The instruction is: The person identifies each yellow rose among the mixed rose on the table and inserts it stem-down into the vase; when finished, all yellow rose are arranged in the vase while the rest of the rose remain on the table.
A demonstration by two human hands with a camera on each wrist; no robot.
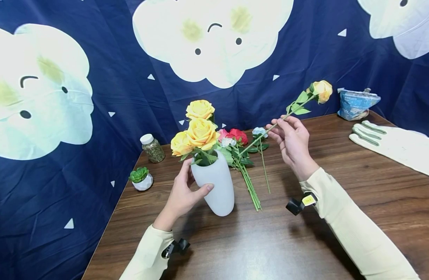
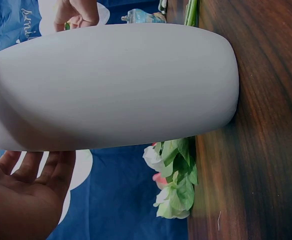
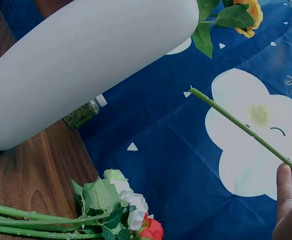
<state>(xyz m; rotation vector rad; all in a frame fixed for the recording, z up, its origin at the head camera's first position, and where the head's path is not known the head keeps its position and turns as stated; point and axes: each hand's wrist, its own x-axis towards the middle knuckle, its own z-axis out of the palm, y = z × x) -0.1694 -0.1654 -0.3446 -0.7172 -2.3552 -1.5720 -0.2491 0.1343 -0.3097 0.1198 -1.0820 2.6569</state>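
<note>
My left hand (image 1: 183,194) grips the white vase (image 1: 216,186) near its upper part, fingers behind and thumb across the front. Several yellow roses (image 1: 202,133) stand in the vase, with blooms and leaves above its rim. In my right hand (image 1: 293,142), to the right of the vase, a single pale yellow rose (image 1: 323,91) is pinched by its stem. Its bloom points up and right, and the stem slants down toward the vase. The right wrist view shows the cut end of that stem (image 3: 241,125) apart from the vase.
Red, pink and white flowers (image 1: 238,136) lie behind the vase, their green stems toward me. A light blue flower (image 1: 259,132) lies beside them. A jar (image 1: 153,149) and small potted succulent (image 1: 141,178) stand left. Gloves (image 1: 396,146) and a blue bag (image 1: 357,104) sit right.
</note>
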